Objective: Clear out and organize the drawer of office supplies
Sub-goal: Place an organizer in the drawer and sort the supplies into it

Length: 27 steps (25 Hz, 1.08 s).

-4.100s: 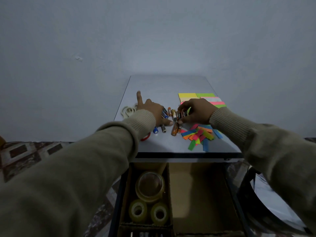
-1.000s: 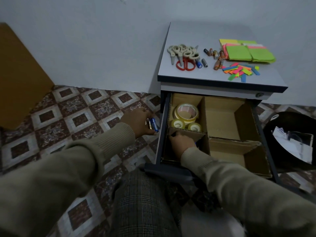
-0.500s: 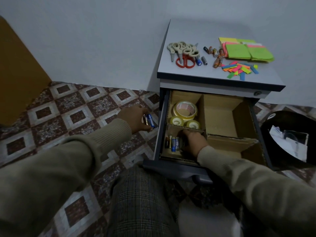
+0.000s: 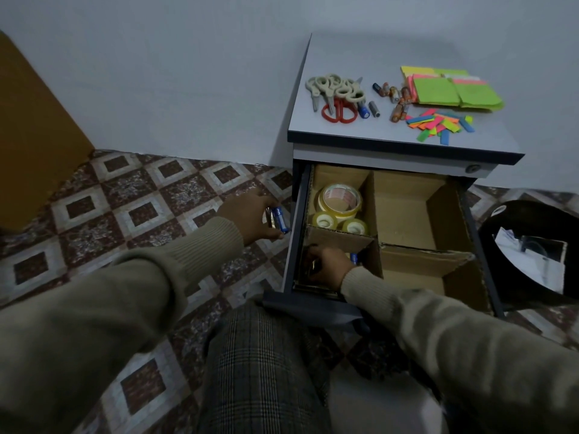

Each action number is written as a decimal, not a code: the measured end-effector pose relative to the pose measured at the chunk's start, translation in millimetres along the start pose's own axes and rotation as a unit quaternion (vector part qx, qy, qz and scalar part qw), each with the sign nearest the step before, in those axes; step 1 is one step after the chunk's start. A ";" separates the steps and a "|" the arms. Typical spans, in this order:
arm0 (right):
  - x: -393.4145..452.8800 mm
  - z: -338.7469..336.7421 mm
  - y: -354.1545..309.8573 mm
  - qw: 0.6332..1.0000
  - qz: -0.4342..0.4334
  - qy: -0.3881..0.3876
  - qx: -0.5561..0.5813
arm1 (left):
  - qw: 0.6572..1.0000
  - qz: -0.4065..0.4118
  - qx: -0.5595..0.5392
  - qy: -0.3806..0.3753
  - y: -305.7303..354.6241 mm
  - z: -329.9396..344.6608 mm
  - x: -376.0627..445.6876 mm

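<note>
Scissors [image 4: 336, 92], batteries [image 4: 395, 97] and sticky notes [image 4: 451, 90] lie left to right on the desk [image 4: 369, 133]. Below, tape rolls [image 4: 340, 206] sit in the open drawer's [image 4: 289, 245] rear-left compartment.

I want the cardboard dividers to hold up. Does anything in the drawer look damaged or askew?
Yes. The cardboard divider across the right side of the drawer sags at a slant, its top edge ragged and bent. The divider in front of the tape rolls stands straight.
</note>
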State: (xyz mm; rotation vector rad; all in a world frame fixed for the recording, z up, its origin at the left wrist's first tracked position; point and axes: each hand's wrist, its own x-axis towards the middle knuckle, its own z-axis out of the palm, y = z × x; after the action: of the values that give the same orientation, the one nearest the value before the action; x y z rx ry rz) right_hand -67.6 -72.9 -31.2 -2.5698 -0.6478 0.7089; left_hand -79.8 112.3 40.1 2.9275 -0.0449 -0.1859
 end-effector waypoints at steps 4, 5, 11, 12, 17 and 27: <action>6.4 6.4 4.1 0.999 0.004 -0.036 0.008 | 1.000 -0.006 -0.009 -0.002 -1.1 1.8 -2.6; 7.9 7.7 5.2 0.999 0.007 -0.039 0.001 | 1.000 -0.007 -0.012 -0.001 -0.3 2.6 -3.1; 19.0 11.0 12.7 0.988 -0.001 -0.086 -0.128 | 1.000 -0.004 -0.016 -0.004 6.5 4.7 -4.3; 18.2 9.5 11.7 0.984 -0.022 -0.094 -0.149 | 1.000 -0.004 -0.018 -0.004 6.6 4.7 -5.0; 4.7 -9.7 15.1 0.955 -0.166 -0.117 -0.217 | 1.000 0.006 -0.021 -0.002 5.9 3.3 -9.5; -0.1 -10.0 22.7 0.838 -0.285 -0.121 -0.448 | 1.000 0.003 -0.016 -0.005 8.4 2.8 -9.0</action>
State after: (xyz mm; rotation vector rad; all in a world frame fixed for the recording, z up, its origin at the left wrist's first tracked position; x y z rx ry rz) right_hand -54.7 -94.0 -34.1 -2.7592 -2.1504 0.5908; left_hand -89.1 103.9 40.3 2.8953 -0.0505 -0.1982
